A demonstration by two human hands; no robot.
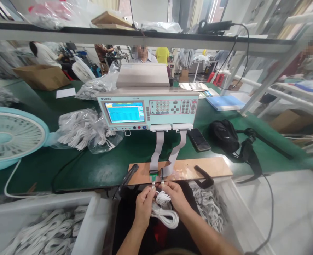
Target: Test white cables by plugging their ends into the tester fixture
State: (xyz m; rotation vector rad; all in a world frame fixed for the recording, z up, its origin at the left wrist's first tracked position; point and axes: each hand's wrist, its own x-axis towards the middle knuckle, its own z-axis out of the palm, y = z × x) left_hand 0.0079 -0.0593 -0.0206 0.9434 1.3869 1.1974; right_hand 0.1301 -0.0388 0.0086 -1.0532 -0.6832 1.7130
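Note:
My left hand (145, 203) pinches one plug end of a coiled white cable (167, 216) at the small green circuit board (153, 174). My right hand (174, 196) grips the cable's other plug beside it, at the end of the second grey ribbon cable (174, 156). Whether either plug is fully seated I cannot tell. The cable's bundled loops hang between and below my hands. Both ribbon cables run up to a benchtop tester (148, 109) with a lit blue screen. A wooden board (183, 170) lies under the connectors at the table edge.
A white bin (92, 216) of coiled cables stands at left, another (241, 209) at right. On the green table are bagged cables (79, 129), a turquoise fan (13, 138), a phone (199, 139) and a black bag (224, 135). A shelf bar (145, 39) crosses above; people sit beyond.

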